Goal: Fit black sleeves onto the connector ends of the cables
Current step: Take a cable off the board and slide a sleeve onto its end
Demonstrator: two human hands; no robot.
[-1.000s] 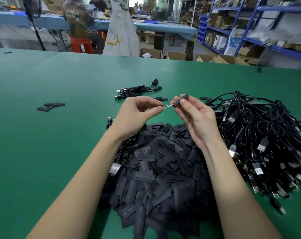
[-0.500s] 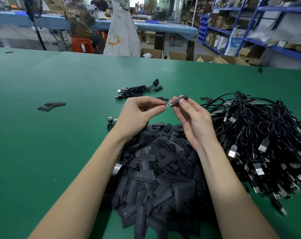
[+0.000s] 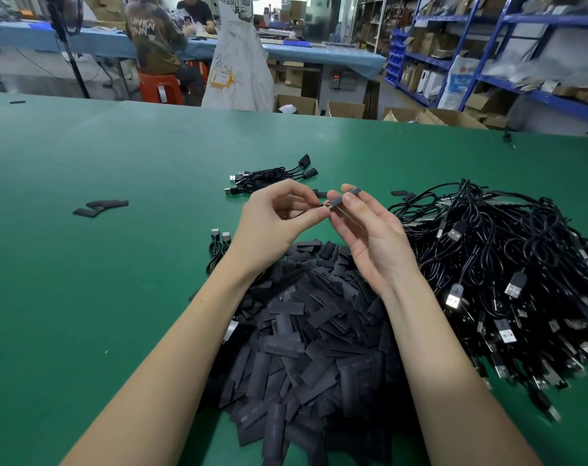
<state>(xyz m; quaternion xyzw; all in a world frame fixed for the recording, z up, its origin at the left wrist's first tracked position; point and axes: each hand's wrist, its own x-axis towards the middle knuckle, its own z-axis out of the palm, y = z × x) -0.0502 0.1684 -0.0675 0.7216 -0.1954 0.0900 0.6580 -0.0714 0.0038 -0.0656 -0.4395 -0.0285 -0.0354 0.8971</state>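
My left hand pinches the thin end of a cable just behind its connector, above the green table. My right hand pinches a flat black sleeve between thumb and fingertips, and the sleeve sits over the connector tip. Below both hands lies a big heap of loose black sleeves. A tangled pile of black cables with USB plugs spreads to the right.
A small bundle of cables with sleeved ends lies behind my hands. Three stray sleeves lie at the left. Two cable plugs poke out beside my left wrist. People sit at a blue table beyond the far edge.
The bare metal connector between my fingertips has gone into the sleeve, and my two hands have come closer together.
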